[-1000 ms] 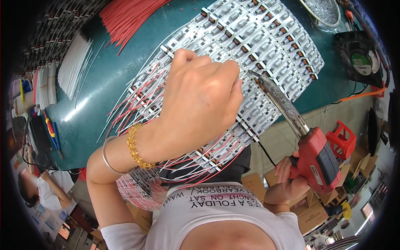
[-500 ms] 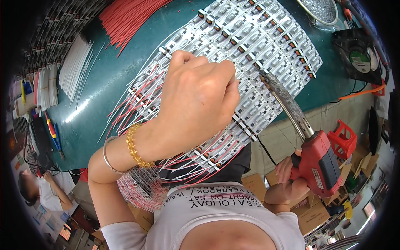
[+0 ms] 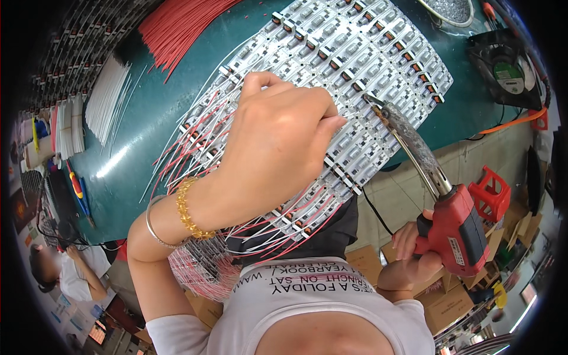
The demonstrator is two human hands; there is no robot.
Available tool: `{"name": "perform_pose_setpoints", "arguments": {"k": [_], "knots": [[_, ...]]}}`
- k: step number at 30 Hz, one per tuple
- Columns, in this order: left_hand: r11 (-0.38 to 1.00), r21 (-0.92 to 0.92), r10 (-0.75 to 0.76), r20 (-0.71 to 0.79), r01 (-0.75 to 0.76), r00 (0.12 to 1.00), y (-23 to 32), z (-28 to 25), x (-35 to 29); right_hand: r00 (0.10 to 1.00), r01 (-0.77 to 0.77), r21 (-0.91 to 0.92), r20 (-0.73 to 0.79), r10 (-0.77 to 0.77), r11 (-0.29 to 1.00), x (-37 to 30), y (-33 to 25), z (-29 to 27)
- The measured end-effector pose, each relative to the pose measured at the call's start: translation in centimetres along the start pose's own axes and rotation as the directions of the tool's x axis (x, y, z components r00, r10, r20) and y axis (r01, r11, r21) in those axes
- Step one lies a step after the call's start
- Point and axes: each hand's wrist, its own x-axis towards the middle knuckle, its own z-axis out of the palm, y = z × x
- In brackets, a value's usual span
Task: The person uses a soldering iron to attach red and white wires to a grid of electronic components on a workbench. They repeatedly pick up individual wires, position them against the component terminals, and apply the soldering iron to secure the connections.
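A large panel of silver circuit boards [image 3: 378, 89] lies tilted on the green table, with rows of small parts on it. My left hand [image 3: 284, 127] is closed over the panel, thumb and fingers pinched together; what they pinch is hidden. Red and white wires [image 3: 198, 133] fan out from the panel's left and near edges, passing below that wrist. My right hand [image 3: 414, 251] grips a red and black soldering gun [image 3: 454, 228] by its handle. Its tip points up and left onto the panel, close to my left fingertips.
Bundles of red wires [image 3: 177, 29] and white wires [image 3: 109, 100] lie on the table's left side. A black fan [image 3: 506, 71] and a round tray [image 3: 452, 9] stand at the right. Beyond the front edge are a red stool [image 3: 491, 192] and cardboard boxes. Another person [image 3: 71, 269] sits at far left.
My left fingers have tilted slightly, with the thumb tip now pointing more to the right. The soldering gun's tip has shifted only a little over the panel.
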Motion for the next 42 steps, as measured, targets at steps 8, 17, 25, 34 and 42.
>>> {"name": "perform_pose_setpoints", "arguments": {"k": [8, 17, 25, 34, 42], "knots": [[0.997, 0.070, 0.018, -0.014, -0.017, 1.000, 0.6, 1.1, 0.4, 0.999, 0.042, 0.052, 0.032, -0.044, 0.998, 0.0, 0.4, -0.1], [0.997, 0.080, -0.005, -0.012, 0.006, 1.000, 0.6, 1.3, 0.4, 0.997, 0.049, 0.035, 0.059, -0.051, 0.998, -0.2, 0.5, -0.2], [0.996, 0.089, 0.001, -0.033, 0.002, 0.999, 0.6, 1.4, 0.3, 0.997, 0.061, 0.107, 0.043, -0.066, 0.992, -0.2, 0.7, -0.2], [0.979, 0.188, 0.115, -0.171, -0.082, 0.979, 0.7, 1.0, 0.3, 0.995, 0.068, 0.121, 0.068, -0.077, 0.990, -0.3, 0.7, -1.0], [0.998, 0.056, 0.042, -0.042, -0.039, 0.998, 1.0, 1.9, 0.6, 0.998, 0.053, 0.092, 0.033, -0.056, 0.994, -0.8, 0.4, -0.9]]}}
